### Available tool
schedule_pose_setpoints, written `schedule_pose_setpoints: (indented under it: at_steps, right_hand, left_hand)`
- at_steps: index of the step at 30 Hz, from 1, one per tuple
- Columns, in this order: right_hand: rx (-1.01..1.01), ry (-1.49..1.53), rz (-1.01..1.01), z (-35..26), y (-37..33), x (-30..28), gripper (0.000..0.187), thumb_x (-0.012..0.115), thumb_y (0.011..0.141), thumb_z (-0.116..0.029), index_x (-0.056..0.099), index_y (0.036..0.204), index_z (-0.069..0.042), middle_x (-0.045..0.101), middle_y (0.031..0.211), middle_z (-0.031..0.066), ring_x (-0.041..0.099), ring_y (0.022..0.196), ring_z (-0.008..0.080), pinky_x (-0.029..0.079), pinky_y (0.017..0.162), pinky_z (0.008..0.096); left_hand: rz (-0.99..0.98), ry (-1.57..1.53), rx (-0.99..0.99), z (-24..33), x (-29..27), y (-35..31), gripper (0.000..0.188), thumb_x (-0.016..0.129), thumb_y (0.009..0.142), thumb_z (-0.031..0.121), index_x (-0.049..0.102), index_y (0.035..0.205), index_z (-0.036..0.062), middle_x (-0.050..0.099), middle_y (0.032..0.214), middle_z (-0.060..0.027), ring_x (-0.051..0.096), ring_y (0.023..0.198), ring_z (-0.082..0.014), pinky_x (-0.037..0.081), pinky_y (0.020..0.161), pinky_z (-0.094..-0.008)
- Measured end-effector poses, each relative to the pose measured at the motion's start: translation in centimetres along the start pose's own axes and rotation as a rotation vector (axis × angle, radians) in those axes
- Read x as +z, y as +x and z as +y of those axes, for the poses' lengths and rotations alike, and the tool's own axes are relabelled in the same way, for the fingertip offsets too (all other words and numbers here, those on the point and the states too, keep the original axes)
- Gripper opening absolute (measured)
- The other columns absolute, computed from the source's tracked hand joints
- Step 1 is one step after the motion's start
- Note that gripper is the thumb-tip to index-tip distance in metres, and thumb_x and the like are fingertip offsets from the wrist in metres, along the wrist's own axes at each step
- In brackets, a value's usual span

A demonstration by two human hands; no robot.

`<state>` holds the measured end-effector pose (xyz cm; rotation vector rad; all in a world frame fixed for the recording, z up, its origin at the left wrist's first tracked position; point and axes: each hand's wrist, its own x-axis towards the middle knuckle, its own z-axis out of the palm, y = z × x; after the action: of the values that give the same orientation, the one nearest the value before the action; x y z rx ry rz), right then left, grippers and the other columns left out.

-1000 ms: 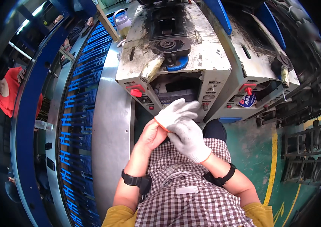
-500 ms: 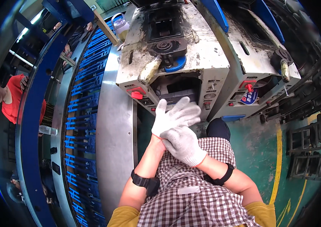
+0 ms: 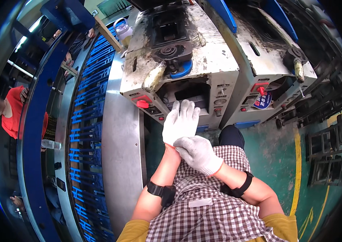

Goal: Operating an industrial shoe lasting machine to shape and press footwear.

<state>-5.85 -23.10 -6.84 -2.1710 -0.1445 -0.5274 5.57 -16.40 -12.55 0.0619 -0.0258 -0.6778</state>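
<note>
White knit gloves cover both of my hands. My left hand (image 3: pixel 181 122) is stretched forward with its palm down, fingers extended, holding nothing. At its wrist the glove ends in an orange-edged cuff (image 3: pixel 170 144). Across that wrist lies my right hand (image 3: pixel 197 152), its fingers closed on the left glove's cuff; the fingertips are partly hidden. Beyond my left fingers stands a worn white machine (image 3: pixel 223 64) with an open front recess, a red switch (image 3: pixel 142 101) and a tape-wrapped handle (image 3: pixel 154 77).
A second white machine (image 3: pixel 241 94) adjoins on the right. To the left run a metal ledge (image 3: pixel 120 161) and a conveyor with blue slats (image 3: pixel 86 161). A person in red (image 3: pixel 15 111) is behind a blue beam (image 3: pixel 34 133). Dark racks (image 3: pixel 330 169) line the right side.
My left hand's spread fingers have drawn closer together and now point forward. My right hand stays at the left wrist. The view has shifted slightly.
</note>
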Motion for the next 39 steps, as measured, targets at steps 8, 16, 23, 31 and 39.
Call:
schedule_pose_setpoints:
  at_steps: [8,16,23,31,39]
  right_hand:
    - [0.072,0.122,0.014,0.7,-0.6,0.0,0.013,0.063,0.095,-0.019,0.068,0.098,-0.008,0.070,0.088,0.0160,0.069,0.083,0.0376,0.055,0.074,0.0459]
    - [0.152,0.242,-0.051,1.2,-1.8,1.2,0.016,0.063,0.097,-0.020,0.065,0.102,-0.004,0.069,0.091,0.0207,0.068,0.085,0.0414,0.054,0.076,0.0487]
    - [0.111,0.119,0.057,3.5,-2.2,-1.6,0.019,0.069,0.093,-0.019,0.064,0.106,-0.006,0.069,0.091,0.0178,0.068,0.086,0.0387,0.055,0.076,0.0467]
    - [-0.013,-0.351,-0.085,2.1,0.5,-1.6,0.017,0.068,0.084,-0.014,0.061,0.097,-0.006,0.068,0.090,0.0171,0.071,0.082,0.0348,0.057,0.068,0.0431]
    - [0.208,0.075,-0.210,1.2,-1.1,1.9,0.020,0.058,0.088,-0.013,0.066,0.107,-0.010,0.070,0.098,0.0244,0.071,0.092,0.0433,0.055,0.084,0.0528]
  left_hand:
    - [-0.048,-0.299,-0.289,-0.1,2.1,0.8,0.044,0.043,0.105,0.020,0.049,0.148,0.0107,0.043,0.160,-0.0110,0.041,0.146,-0.0259,0.036,0.118,-0.0431]
    - [0.415,0.985,-0.075,0.9,-0.1,0.9,0.044,0.053,0.104,0.037,0.059,0.131,0.0027,0.072,0.098,-0.0097,0.065,0.072,-0.0143,0.050,0.061,-0.0227]
    - [0.099,2.886,0.104,0.0,2.3,1.8,0.104,0.075,0.075,0.035,0.024,0.164,0.0171,0.026,0.167,-0.0182,0.019,0.154,-0.0461,0.017,0.120,-0.0678]
    - [-0.258,3.347,0.117,-0.8,-1.1,0.4,0.061,0.049,0.095,0.038,0.045,0.153,0.0209,0.043,0.157,-0.0153,0.026,0.152,-0.0426,0.016,0.121,-0.0667]
    - [-0.456,2.723,0.350,-2.0,-4.2,-2.1,0.052,0.068,0.092,0.040,0.060,0.142,0.0267,0.055,0.148,-0.0135,0.044,0.141,-0.0442,0.036,0.111,-0.0680]
